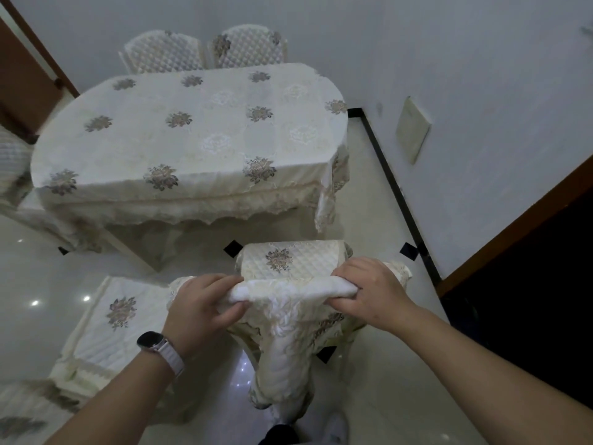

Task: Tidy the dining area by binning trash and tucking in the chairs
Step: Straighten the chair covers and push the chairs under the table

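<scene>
Before table (192, 130), hands grip chair (290, 293) backrest

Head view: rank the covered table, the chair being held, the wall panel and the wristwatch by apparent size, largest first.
Largest to smallest as they look:
1. covered table
2. chair, enlarged by its nearness to the camera
3. wall panel
4. wristwatch, close to the camera yet still smallest
</scene>
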A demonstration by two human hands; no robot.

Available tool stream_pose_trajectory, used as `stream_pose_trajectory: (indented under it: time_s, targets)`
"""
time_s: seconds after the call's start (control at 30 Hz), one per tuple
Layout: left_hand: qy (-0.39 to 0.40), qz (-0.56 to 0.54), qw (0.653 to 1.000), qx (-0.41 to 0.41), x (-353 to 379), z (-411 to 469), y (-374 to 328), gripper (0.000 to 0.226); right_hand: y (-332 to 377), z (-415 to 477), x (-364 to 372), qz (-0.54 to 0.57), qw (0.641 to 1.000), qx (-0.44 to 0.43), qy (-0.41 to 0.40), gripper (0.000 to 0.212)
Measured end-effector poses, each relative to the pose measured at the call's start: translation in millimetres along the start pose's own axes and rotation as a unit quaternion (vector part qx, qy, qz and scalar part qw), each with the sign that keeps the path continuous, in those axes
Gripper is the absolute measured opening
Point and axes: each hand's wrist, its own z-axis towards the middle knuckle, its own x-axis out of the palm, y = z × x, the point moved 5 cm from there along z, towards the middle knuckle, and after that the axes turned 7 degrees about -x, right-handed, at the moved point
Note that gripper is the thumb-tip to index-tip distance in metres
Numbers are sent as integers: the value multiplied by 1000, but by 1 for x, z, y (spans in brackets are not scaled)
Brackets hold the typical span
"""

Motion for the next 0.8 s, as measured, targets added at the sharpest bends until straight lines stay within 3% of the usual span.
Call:
stream_pose_trajectory:
  time_s: [0.8]
  targets:
    - [-1, -9, 1000, -20, -15, 27, 46, 43, 3, 53, 24, -2, 1000, 0, 7, 42]
